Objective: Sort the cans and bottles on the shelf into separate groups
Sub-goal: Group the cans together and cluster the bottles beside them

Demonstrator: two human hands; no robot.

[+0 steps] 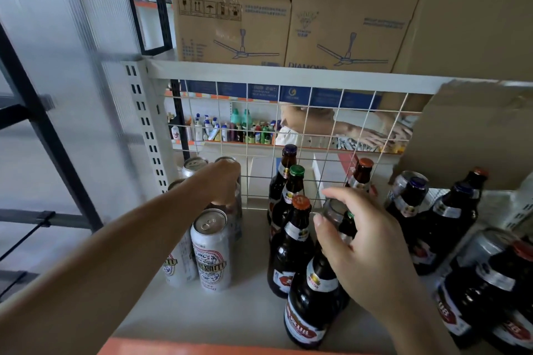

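Note:
Silver cans stand grouped at the left of the shelf [245, 311], the nearest being a printed can [212, 251] with a second can [178, 266] beside it. My left hand [225, 181] reaches over them, fingers curled down on the top of a rear can [237, 204]. Dark brown bottles fill the middle, such as an orange-capped bottle [291, 248] and a front bottle [310, 300]. Among them my right hand [357, 236] grips the top of a grey can [331, 210]. More bottles [452, 213] and two cans [403, 184] [484, 248] are mixed at the right.
A white wire mesh [317, 124] backs the shelf, with another person's arms [360, 130] behind it. Cardboard boxes [230, 23] sit on the shelf above. A cardboard flap [476, 138] hangs over the right side. The shelf's front edge [173, 347] is orange.

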